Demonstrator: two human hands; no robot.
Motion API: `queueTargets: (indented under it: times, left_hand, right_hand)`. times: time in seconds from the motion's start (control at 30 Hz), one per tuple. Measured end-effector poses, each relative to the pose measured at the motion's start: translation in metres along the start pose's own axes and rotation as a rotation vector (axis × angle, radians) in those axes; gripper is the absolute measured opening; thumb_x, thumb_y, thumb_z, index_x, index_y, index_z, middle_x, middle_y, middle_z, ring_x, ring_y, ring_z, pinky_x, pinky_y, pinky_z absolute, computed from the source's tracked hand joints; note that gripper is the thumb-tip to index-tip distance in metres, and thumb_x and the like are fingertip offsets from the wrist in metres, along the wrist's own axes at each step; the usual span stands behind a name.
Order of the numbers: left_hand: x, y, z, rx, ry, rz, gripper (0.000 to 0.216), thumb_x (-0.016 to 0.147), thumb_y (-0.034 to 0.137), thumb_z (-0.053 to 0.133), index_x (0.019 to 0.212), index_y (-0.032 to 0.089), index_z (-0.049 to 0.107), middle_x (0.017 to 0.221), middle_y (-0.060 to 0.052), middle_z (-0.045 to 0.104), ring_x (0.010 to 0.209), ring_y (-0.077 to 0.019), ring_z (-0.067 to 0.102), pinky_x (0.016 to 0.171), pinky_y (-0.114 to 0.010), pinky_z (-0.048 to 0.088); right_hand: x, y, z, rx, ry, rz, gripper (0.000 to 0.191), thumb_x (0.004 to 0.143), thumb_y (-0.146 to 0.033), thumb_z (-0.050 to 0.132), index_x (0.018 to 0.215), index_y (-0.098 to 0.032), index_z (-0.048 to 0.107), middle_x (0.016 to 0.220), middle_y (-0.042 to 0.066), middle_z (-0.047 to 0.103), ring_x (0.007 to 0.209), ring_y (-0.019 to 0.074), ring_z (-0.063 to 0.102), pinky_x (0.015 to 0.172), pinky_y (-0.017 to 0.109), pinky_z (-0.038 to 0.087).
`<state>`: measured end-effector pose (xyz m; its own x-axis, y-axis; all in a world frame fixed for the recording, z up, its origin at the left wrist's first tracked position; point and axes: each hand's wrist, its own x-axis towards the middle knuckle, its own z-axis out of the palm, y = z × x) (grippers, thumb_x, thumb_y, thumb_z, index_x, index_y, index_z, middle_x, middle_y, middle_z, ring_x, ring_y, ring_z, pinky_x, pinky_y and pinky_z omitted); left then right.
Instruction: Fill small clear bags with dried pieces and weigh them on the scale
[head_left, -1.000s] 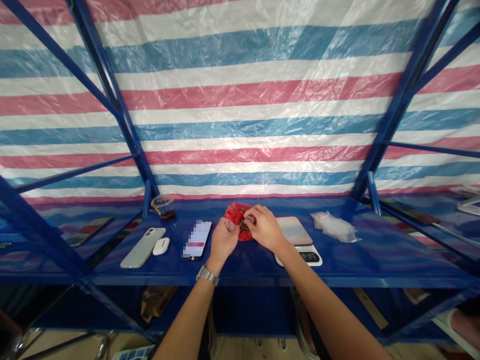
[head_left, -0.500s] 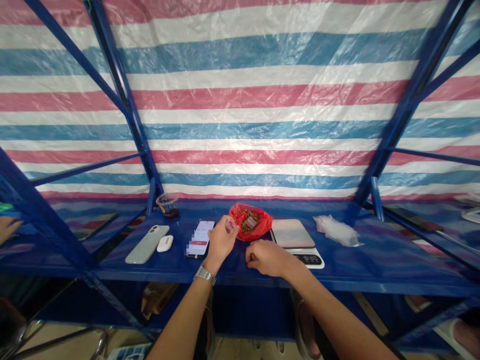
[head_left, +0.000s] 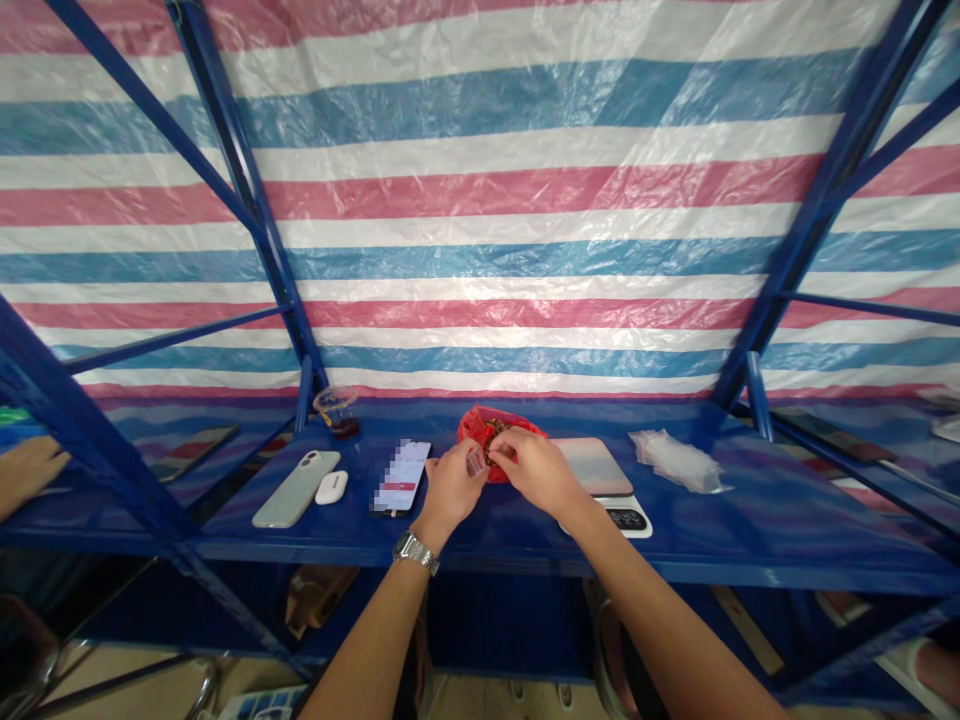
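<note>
A red plastic bag (head_left: 480, 424) of small brown pieces lies open on the blue metal shelf (head_left: 720, 520). My left hand (head_left: 453, 487), with a watch on the wrist, is closed on a small clear container (head_left: 475, 460) just in front of the bag. My right hand (head_left: 534, 470) reaches over the bag's front edge, its fingers pinched together at the container's mouth; what they hold is too small to make out. Behind my right hand sits a white digital scale (head_left: 600, 478).
A lit phone (head_left: 402, 477), a white earbud case (head_left: 331, 487) and a grey-cased phone (head_left: 295, 488) lie to the left. A clear cup (head_left: 337, 411) stands at the back. Small clear bags (head_left: 675, 459) are piled at the right. Another person's hand (head_left: 26, 473) shows far left.
My right hand dropped back to the shelf in front of the bag, then returned to the bag and the container. My left hand kept hold of the container and moved slightly right.
</note>
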<state>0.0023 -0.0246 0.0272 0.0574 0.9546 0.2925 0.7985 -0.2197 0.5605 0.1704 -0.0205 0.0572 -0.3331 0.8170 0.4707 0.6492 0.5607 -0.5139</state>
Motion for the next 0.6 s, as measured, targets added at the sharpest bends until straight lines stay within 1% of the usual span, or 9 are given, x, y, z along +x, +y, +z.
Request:
queueTargets:
  times: [0.1, 0.17, 0.23, 0.33, 0.43, 0.53, 0.6]
  left_hand:
    - [0.0, 0.001, 0.005, 0.004, 0.003, 0.042, 0.01, 0.09, 0.021, 0.062, 0.1, 0.024, 0.062, 0.095, 0.0, 0.075, 0.097, -0.0227, 0.069, 0.082, -0.033, 0.031]
    - [0.0, 0.002, 0.005, -0.009, 0.003, 0.036, 0.01, 0.09, 0.021, 0.062, 0.1, 0.024, 0.062, 0.093, 0.001, 0.074, 0.094, -0.0219, 0.069, 0.08, -0.032, 0.031]
    - [0.0, 0.002, 0.005, -0.033, -0.005, 0.008, 0.009, 0.089, 0.022, 0.064, 0.097, 0.024, 0.061, 0.089, 0.002, 0.073, 0.089, -0.0203, 0.069, 0.079, -0.03, 0.032]
    - [0.0, 0.002, 0.002, -0.093, -0.013, -0.061, 0.007, 0.089, 0.026, 0.065, 0.093, 0.025, 0.06, 0.083, 0.005, 0.071, 0.083, -0.0179, 0.068, 0.077, -0.029, 0.035]
    - [-0.001, 0.002, 0.002, -0.14, -0.005, -0.117, 0.007, 0.089, 0.026, 0.064, 0.089, 0.024, 0.057, 0.081, 0.005, 0.069, 0.081, -0.0167, 0.066, 0.077, -0.028, 0.037]
    - [-0.002, 0.001, 0.005, -0.123, 0.018, -0.146, 0.009, 0.088, 0.026, 0.064, 0.086, 0.024, 0.056, 0.082, 0.003, 0.068, 0.081, -0.0176, 0.065, 0.075, -0.028, 0.038]
    - [-0.001, 0.0, 0.007, -0.115, 0.035, -0.165, 0.011, 0.088, 0.028, 0.065, 0.085, 0.024, 0.055, 0.081, 0.001, 0.068, 0.081, -0.0187, 0.064, 0.074, -0.029, 0.037]
  right_hand:
    - [0.002, 0.0, 0.006, 0.014, -0.013, -0.058, 0.016, 0.095, -0.02, 0.061, 0.09, -0.024, 0.076, 0.092, 0.003, 0.073, 0.084, 0.0169, 0.067, 0.076, 0.027, 0.046]
    - [0.004, 0.003, 0.007, 0.032, -0.026, -0.098, 0.019, 0.096, -0.019, 0.06, 0.092, -0.024, 0.077, 0.094, 0.003, 0.073, 0.089, 0.0175, 0.067, 0.08, 0.027, 0.047]
    - [0.008, 0.008, 0.005, 0.036, -0.017, -0.089, 0.02, 0.097, -0.02, 0.058, 0.094, -0.025, 0.078, 0.096, 0.003, 0.074, 0.091, 0.0173, 0.068, 0.083, 0.027, 0.048]
    - [0.015, 0.018, 0.003, -0.041, 0.007, 0.009, 0.022, 0.098, -0.023, 0.057, 0.099, -0.025, 0.078, 0.102, 0.004, 0.075, 0.09, 0.017, 0.068, 0.083, 0.027, 0.047]
    - [0.022, 0.028, 0.008, -0.256, 0.019, 0.152, 0.023, 0.098, -0.027, 0.056, 0.106, -0.025, 0.078, 0.109, 0.007, 0.075, 0.097, 0.0213, 0.067, 0.087, 0.031, 0.045]
    - [0.027, 0.032, 0.019, -0.423, -0.033, 0.239, 0.026, 0.098, -0.037, 0.058, 0.109, -0.022, 0.077, 0.111, 0.012, 0.075, 0.107, 0.028, 0.063, 0.091, 0.037, 0.043]
    - [0.028, 0.033, 0.025, -0.453, -0.07, 0.251, 0.025, 0.097, -0.034, 0.059, 0.11, -0.022, 0.076, 0.111, 0.012, 0.076, 0.111, 0.0289, 0.062, 0.092, 0.038, 0.041]
